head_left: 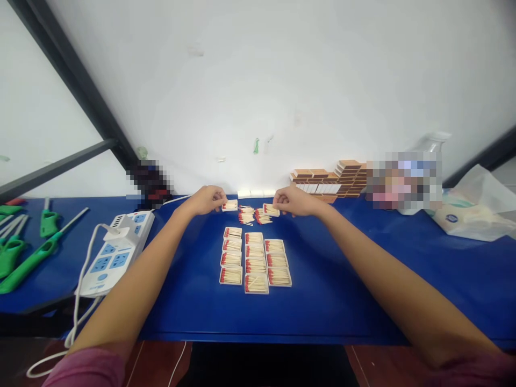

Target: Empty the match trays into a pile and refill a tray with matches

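Note:
My left hand [210,200] is closed on the left end of a white matchbox tray [230,205] with matches in it. Opposite it, my right hand [288,201] grips another matchbox tray [271,210], which also holds matches. Between the two hands lie loose red-headed matches [246,215] in small heaps on the blue table [322,301]. Nearer to me, several filled matchbox trays [255,251] lie in three columns, their red match heads pointing left. Behind the loose matches, a few white trays [256,194] stand against the wall.
Stacked matchboxes [349,180] stand by the wall at right, beside a blurred item [405,180] and a plastic bag [475,209]. At left are a white power strip [115,255] with a cable and several green lighters [30,263]. A dark metal frame [72,80] rises there.

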`<state>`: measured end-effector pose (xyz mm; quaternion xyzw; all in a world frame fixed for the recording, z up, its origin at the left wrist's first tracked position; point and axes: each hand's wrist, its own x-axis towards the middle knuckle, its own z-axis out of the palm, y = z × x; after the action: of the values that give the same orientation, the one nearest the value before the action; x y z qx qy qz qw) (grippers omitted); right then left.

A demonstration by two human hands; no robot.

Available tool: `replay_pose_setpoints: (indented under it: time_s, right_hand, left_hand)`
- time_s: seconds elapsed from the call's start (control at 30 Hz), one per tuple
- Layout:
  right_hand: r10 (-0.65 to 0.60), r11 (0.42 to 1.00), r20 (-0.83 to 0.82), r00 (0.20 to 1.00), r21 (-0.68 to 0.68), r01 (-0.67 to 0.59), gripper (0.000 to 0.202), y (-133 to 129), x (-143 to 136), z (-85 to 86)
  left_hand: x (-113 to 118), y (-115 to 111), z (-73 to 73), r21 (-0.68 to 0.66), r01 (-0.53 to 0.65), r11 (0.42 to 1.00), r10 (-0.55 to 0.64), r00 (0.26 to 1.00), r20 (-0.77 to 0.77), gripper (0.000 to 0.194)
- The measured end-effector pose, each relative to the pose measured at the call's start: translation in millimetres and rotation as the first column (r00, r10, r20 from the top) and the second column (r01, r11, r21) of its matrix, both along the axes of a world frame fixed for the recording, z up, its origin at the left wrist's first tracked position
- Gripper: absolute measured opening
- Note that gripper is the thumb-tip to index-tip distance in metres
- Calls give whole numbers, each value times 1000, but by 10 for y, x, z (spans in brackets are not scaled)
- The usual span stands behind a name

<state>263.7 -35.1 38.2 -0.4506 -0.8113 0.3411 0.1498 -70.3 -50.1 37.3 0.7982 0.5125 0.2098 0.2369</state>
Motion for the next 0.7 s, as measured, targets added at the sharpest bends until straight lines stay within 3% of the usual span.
replay_pose_setpoints:
  time_s: [0.13,0.23,0.5,0.7]
  right_hand:
    - [-44,998,-44,998,50,47,9,258,-188,-54]
    - [-59,997,-75,995,53,63,9,364,-268,-142]
    - [-96,989,-119,988,96,108,14,398,-249,-255]
    - [21,996,-100,995,88,-12,25,345,-177,-135]
  left_hand:
    - [157,265,-73,100,-31,995,29,999,17,14]
    - [264,352,-155,144,-26,989,24,1000,16,24]
    - [309,328,-211,232,-2,973,2,1000,1,23]
    - [331,289,-208,209,3,978,-15,998,56,19]
